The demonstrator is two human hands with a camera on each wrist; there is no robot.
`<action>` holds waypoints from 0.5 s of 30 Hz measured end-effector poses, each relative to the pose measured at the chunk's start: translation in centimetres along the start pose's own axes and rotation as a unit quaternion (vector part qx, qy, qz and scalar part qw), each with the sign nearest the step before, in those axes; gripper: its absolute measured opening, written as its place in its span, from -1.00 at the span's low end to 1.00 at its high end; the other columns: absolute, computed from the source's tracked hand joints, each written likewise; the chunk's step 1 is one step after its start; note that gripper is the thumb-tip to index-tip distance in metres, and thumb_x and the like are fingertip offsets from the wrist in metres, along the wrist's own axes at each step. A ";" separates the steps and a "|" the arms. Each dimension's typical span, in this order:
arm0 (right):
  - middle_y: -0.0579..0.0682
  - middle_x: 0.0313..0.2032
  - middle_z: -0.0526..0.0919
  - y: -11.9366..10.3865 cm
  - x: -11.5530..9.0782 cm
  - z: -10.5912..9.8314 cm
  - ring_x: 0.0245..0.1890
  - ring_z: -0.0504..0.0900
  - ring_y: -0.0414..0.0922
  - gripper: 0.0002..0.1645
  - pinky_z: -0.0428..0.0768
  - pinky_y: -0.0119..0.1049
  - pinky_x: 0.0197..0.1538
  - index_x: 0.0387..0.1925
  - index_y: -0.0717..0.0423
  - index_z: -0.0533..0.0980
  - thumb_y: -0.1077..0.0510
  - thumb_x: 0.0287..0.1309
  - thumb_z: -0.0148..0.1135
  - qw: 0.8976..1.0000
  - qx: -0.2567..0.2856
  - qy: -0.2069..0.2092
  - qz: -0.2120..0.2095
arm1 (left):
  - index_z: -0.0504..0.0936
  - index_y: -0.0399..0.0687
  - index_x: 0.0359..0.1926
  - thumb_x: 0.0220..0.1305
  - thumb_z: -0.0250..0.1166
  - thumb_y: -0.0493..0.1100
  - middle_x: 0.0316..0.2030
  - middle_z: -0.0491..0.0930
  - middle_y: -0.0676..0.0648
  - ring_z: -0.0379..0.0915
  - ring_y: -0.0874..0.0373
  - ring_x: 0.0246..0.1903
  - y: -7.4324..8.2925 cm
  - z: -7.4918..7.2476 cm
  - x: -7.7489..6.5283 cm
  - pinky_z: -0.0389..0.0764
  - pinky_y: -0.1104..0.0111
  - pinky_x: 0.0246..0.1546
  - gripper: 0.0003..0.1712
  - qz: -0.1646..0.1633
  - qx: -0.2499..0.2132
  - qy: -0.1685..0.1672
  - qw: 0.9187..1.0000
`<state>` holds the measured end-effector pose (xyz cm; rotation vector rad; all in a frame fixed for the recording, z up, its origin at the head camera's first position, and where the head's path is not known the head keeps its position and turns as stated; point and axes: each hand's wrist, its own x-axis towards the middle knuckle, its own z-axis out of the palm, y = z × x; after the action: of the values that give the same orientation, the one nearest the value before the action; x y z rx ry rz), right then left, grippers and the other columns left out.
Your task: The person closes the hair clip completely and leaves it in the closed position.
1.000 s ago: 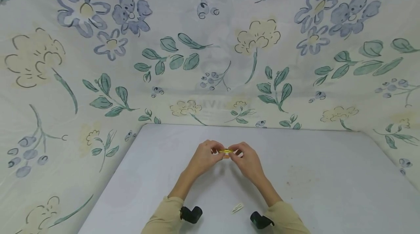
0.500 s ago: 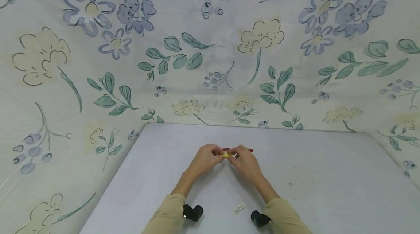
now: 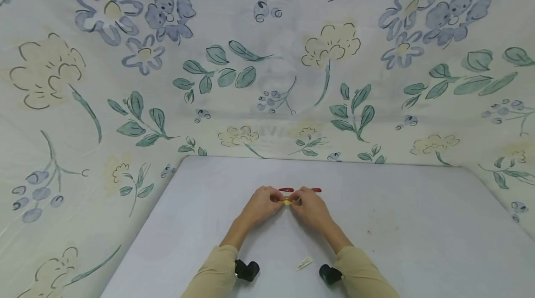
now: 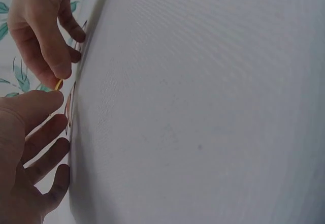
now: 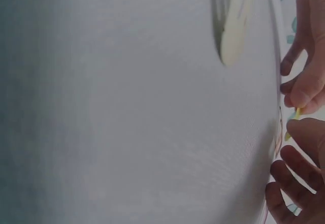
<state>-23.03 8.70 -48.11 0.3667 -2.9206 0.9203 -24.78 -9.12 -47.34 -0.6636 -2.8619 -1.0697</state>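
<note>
A small yellow hair clip (image 3: pixel 287 203) is held between my two hands above the white table. My left hand (image 3: pixel 260 207) pinches one end with thumb and fingers. On the opposite end, my right hand (image 3: pixel 312 209) does the same. Only a thin yellow strip of the clip (image 4: pixel 59 85) shows in the left wrist view, and fingers cover much of it. Just behind the hands lies a red hair clip (image 3: pixel 286 190). Another red piece (image 3: pixel 316 190) pokes out past the right hand, which hides part of it.
A cream hair clip (image 3: pixel 304 263) lies between the forearms, nearer to me; the right wrist view shows this cream clip (image 5: pixel 232 43) large. The white table (image 3: pixel 418 223) ends at a floral curtain (image 3: pixel 267 70) behind. Black cameras sit at both wrists.
Both hands have come slightly lower and nearer to me with the yellow hair clip. The red clips behind them have come into view. The cream clip stays where it was.
</note>
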 end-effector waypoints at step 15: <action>-0.06 -0.26 0.62 -0.2 0.1 0.2 -0.19 0.54 -0.09 -0.90 0.55 -0.10 -0.04 -0.32 0.05 0.67 0.20 0.08 0.43 0.999 -0.037 -0.005 -0.026 | 0.72 -0.03 -0.41 0.05 0.43 -0.20 -0.32 0.61 0.02 0.44 0.05 -0.18 -0.3 0.3 0.0 0.47 0.13 -0.12 -0.95 0.012 0.061 -0.006 0.998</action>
<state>-23.04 8.44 -48.21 0.4401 -2.9293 0.8042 -24.90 -9.13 -47.74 -0.6957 -2.8917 -0.8839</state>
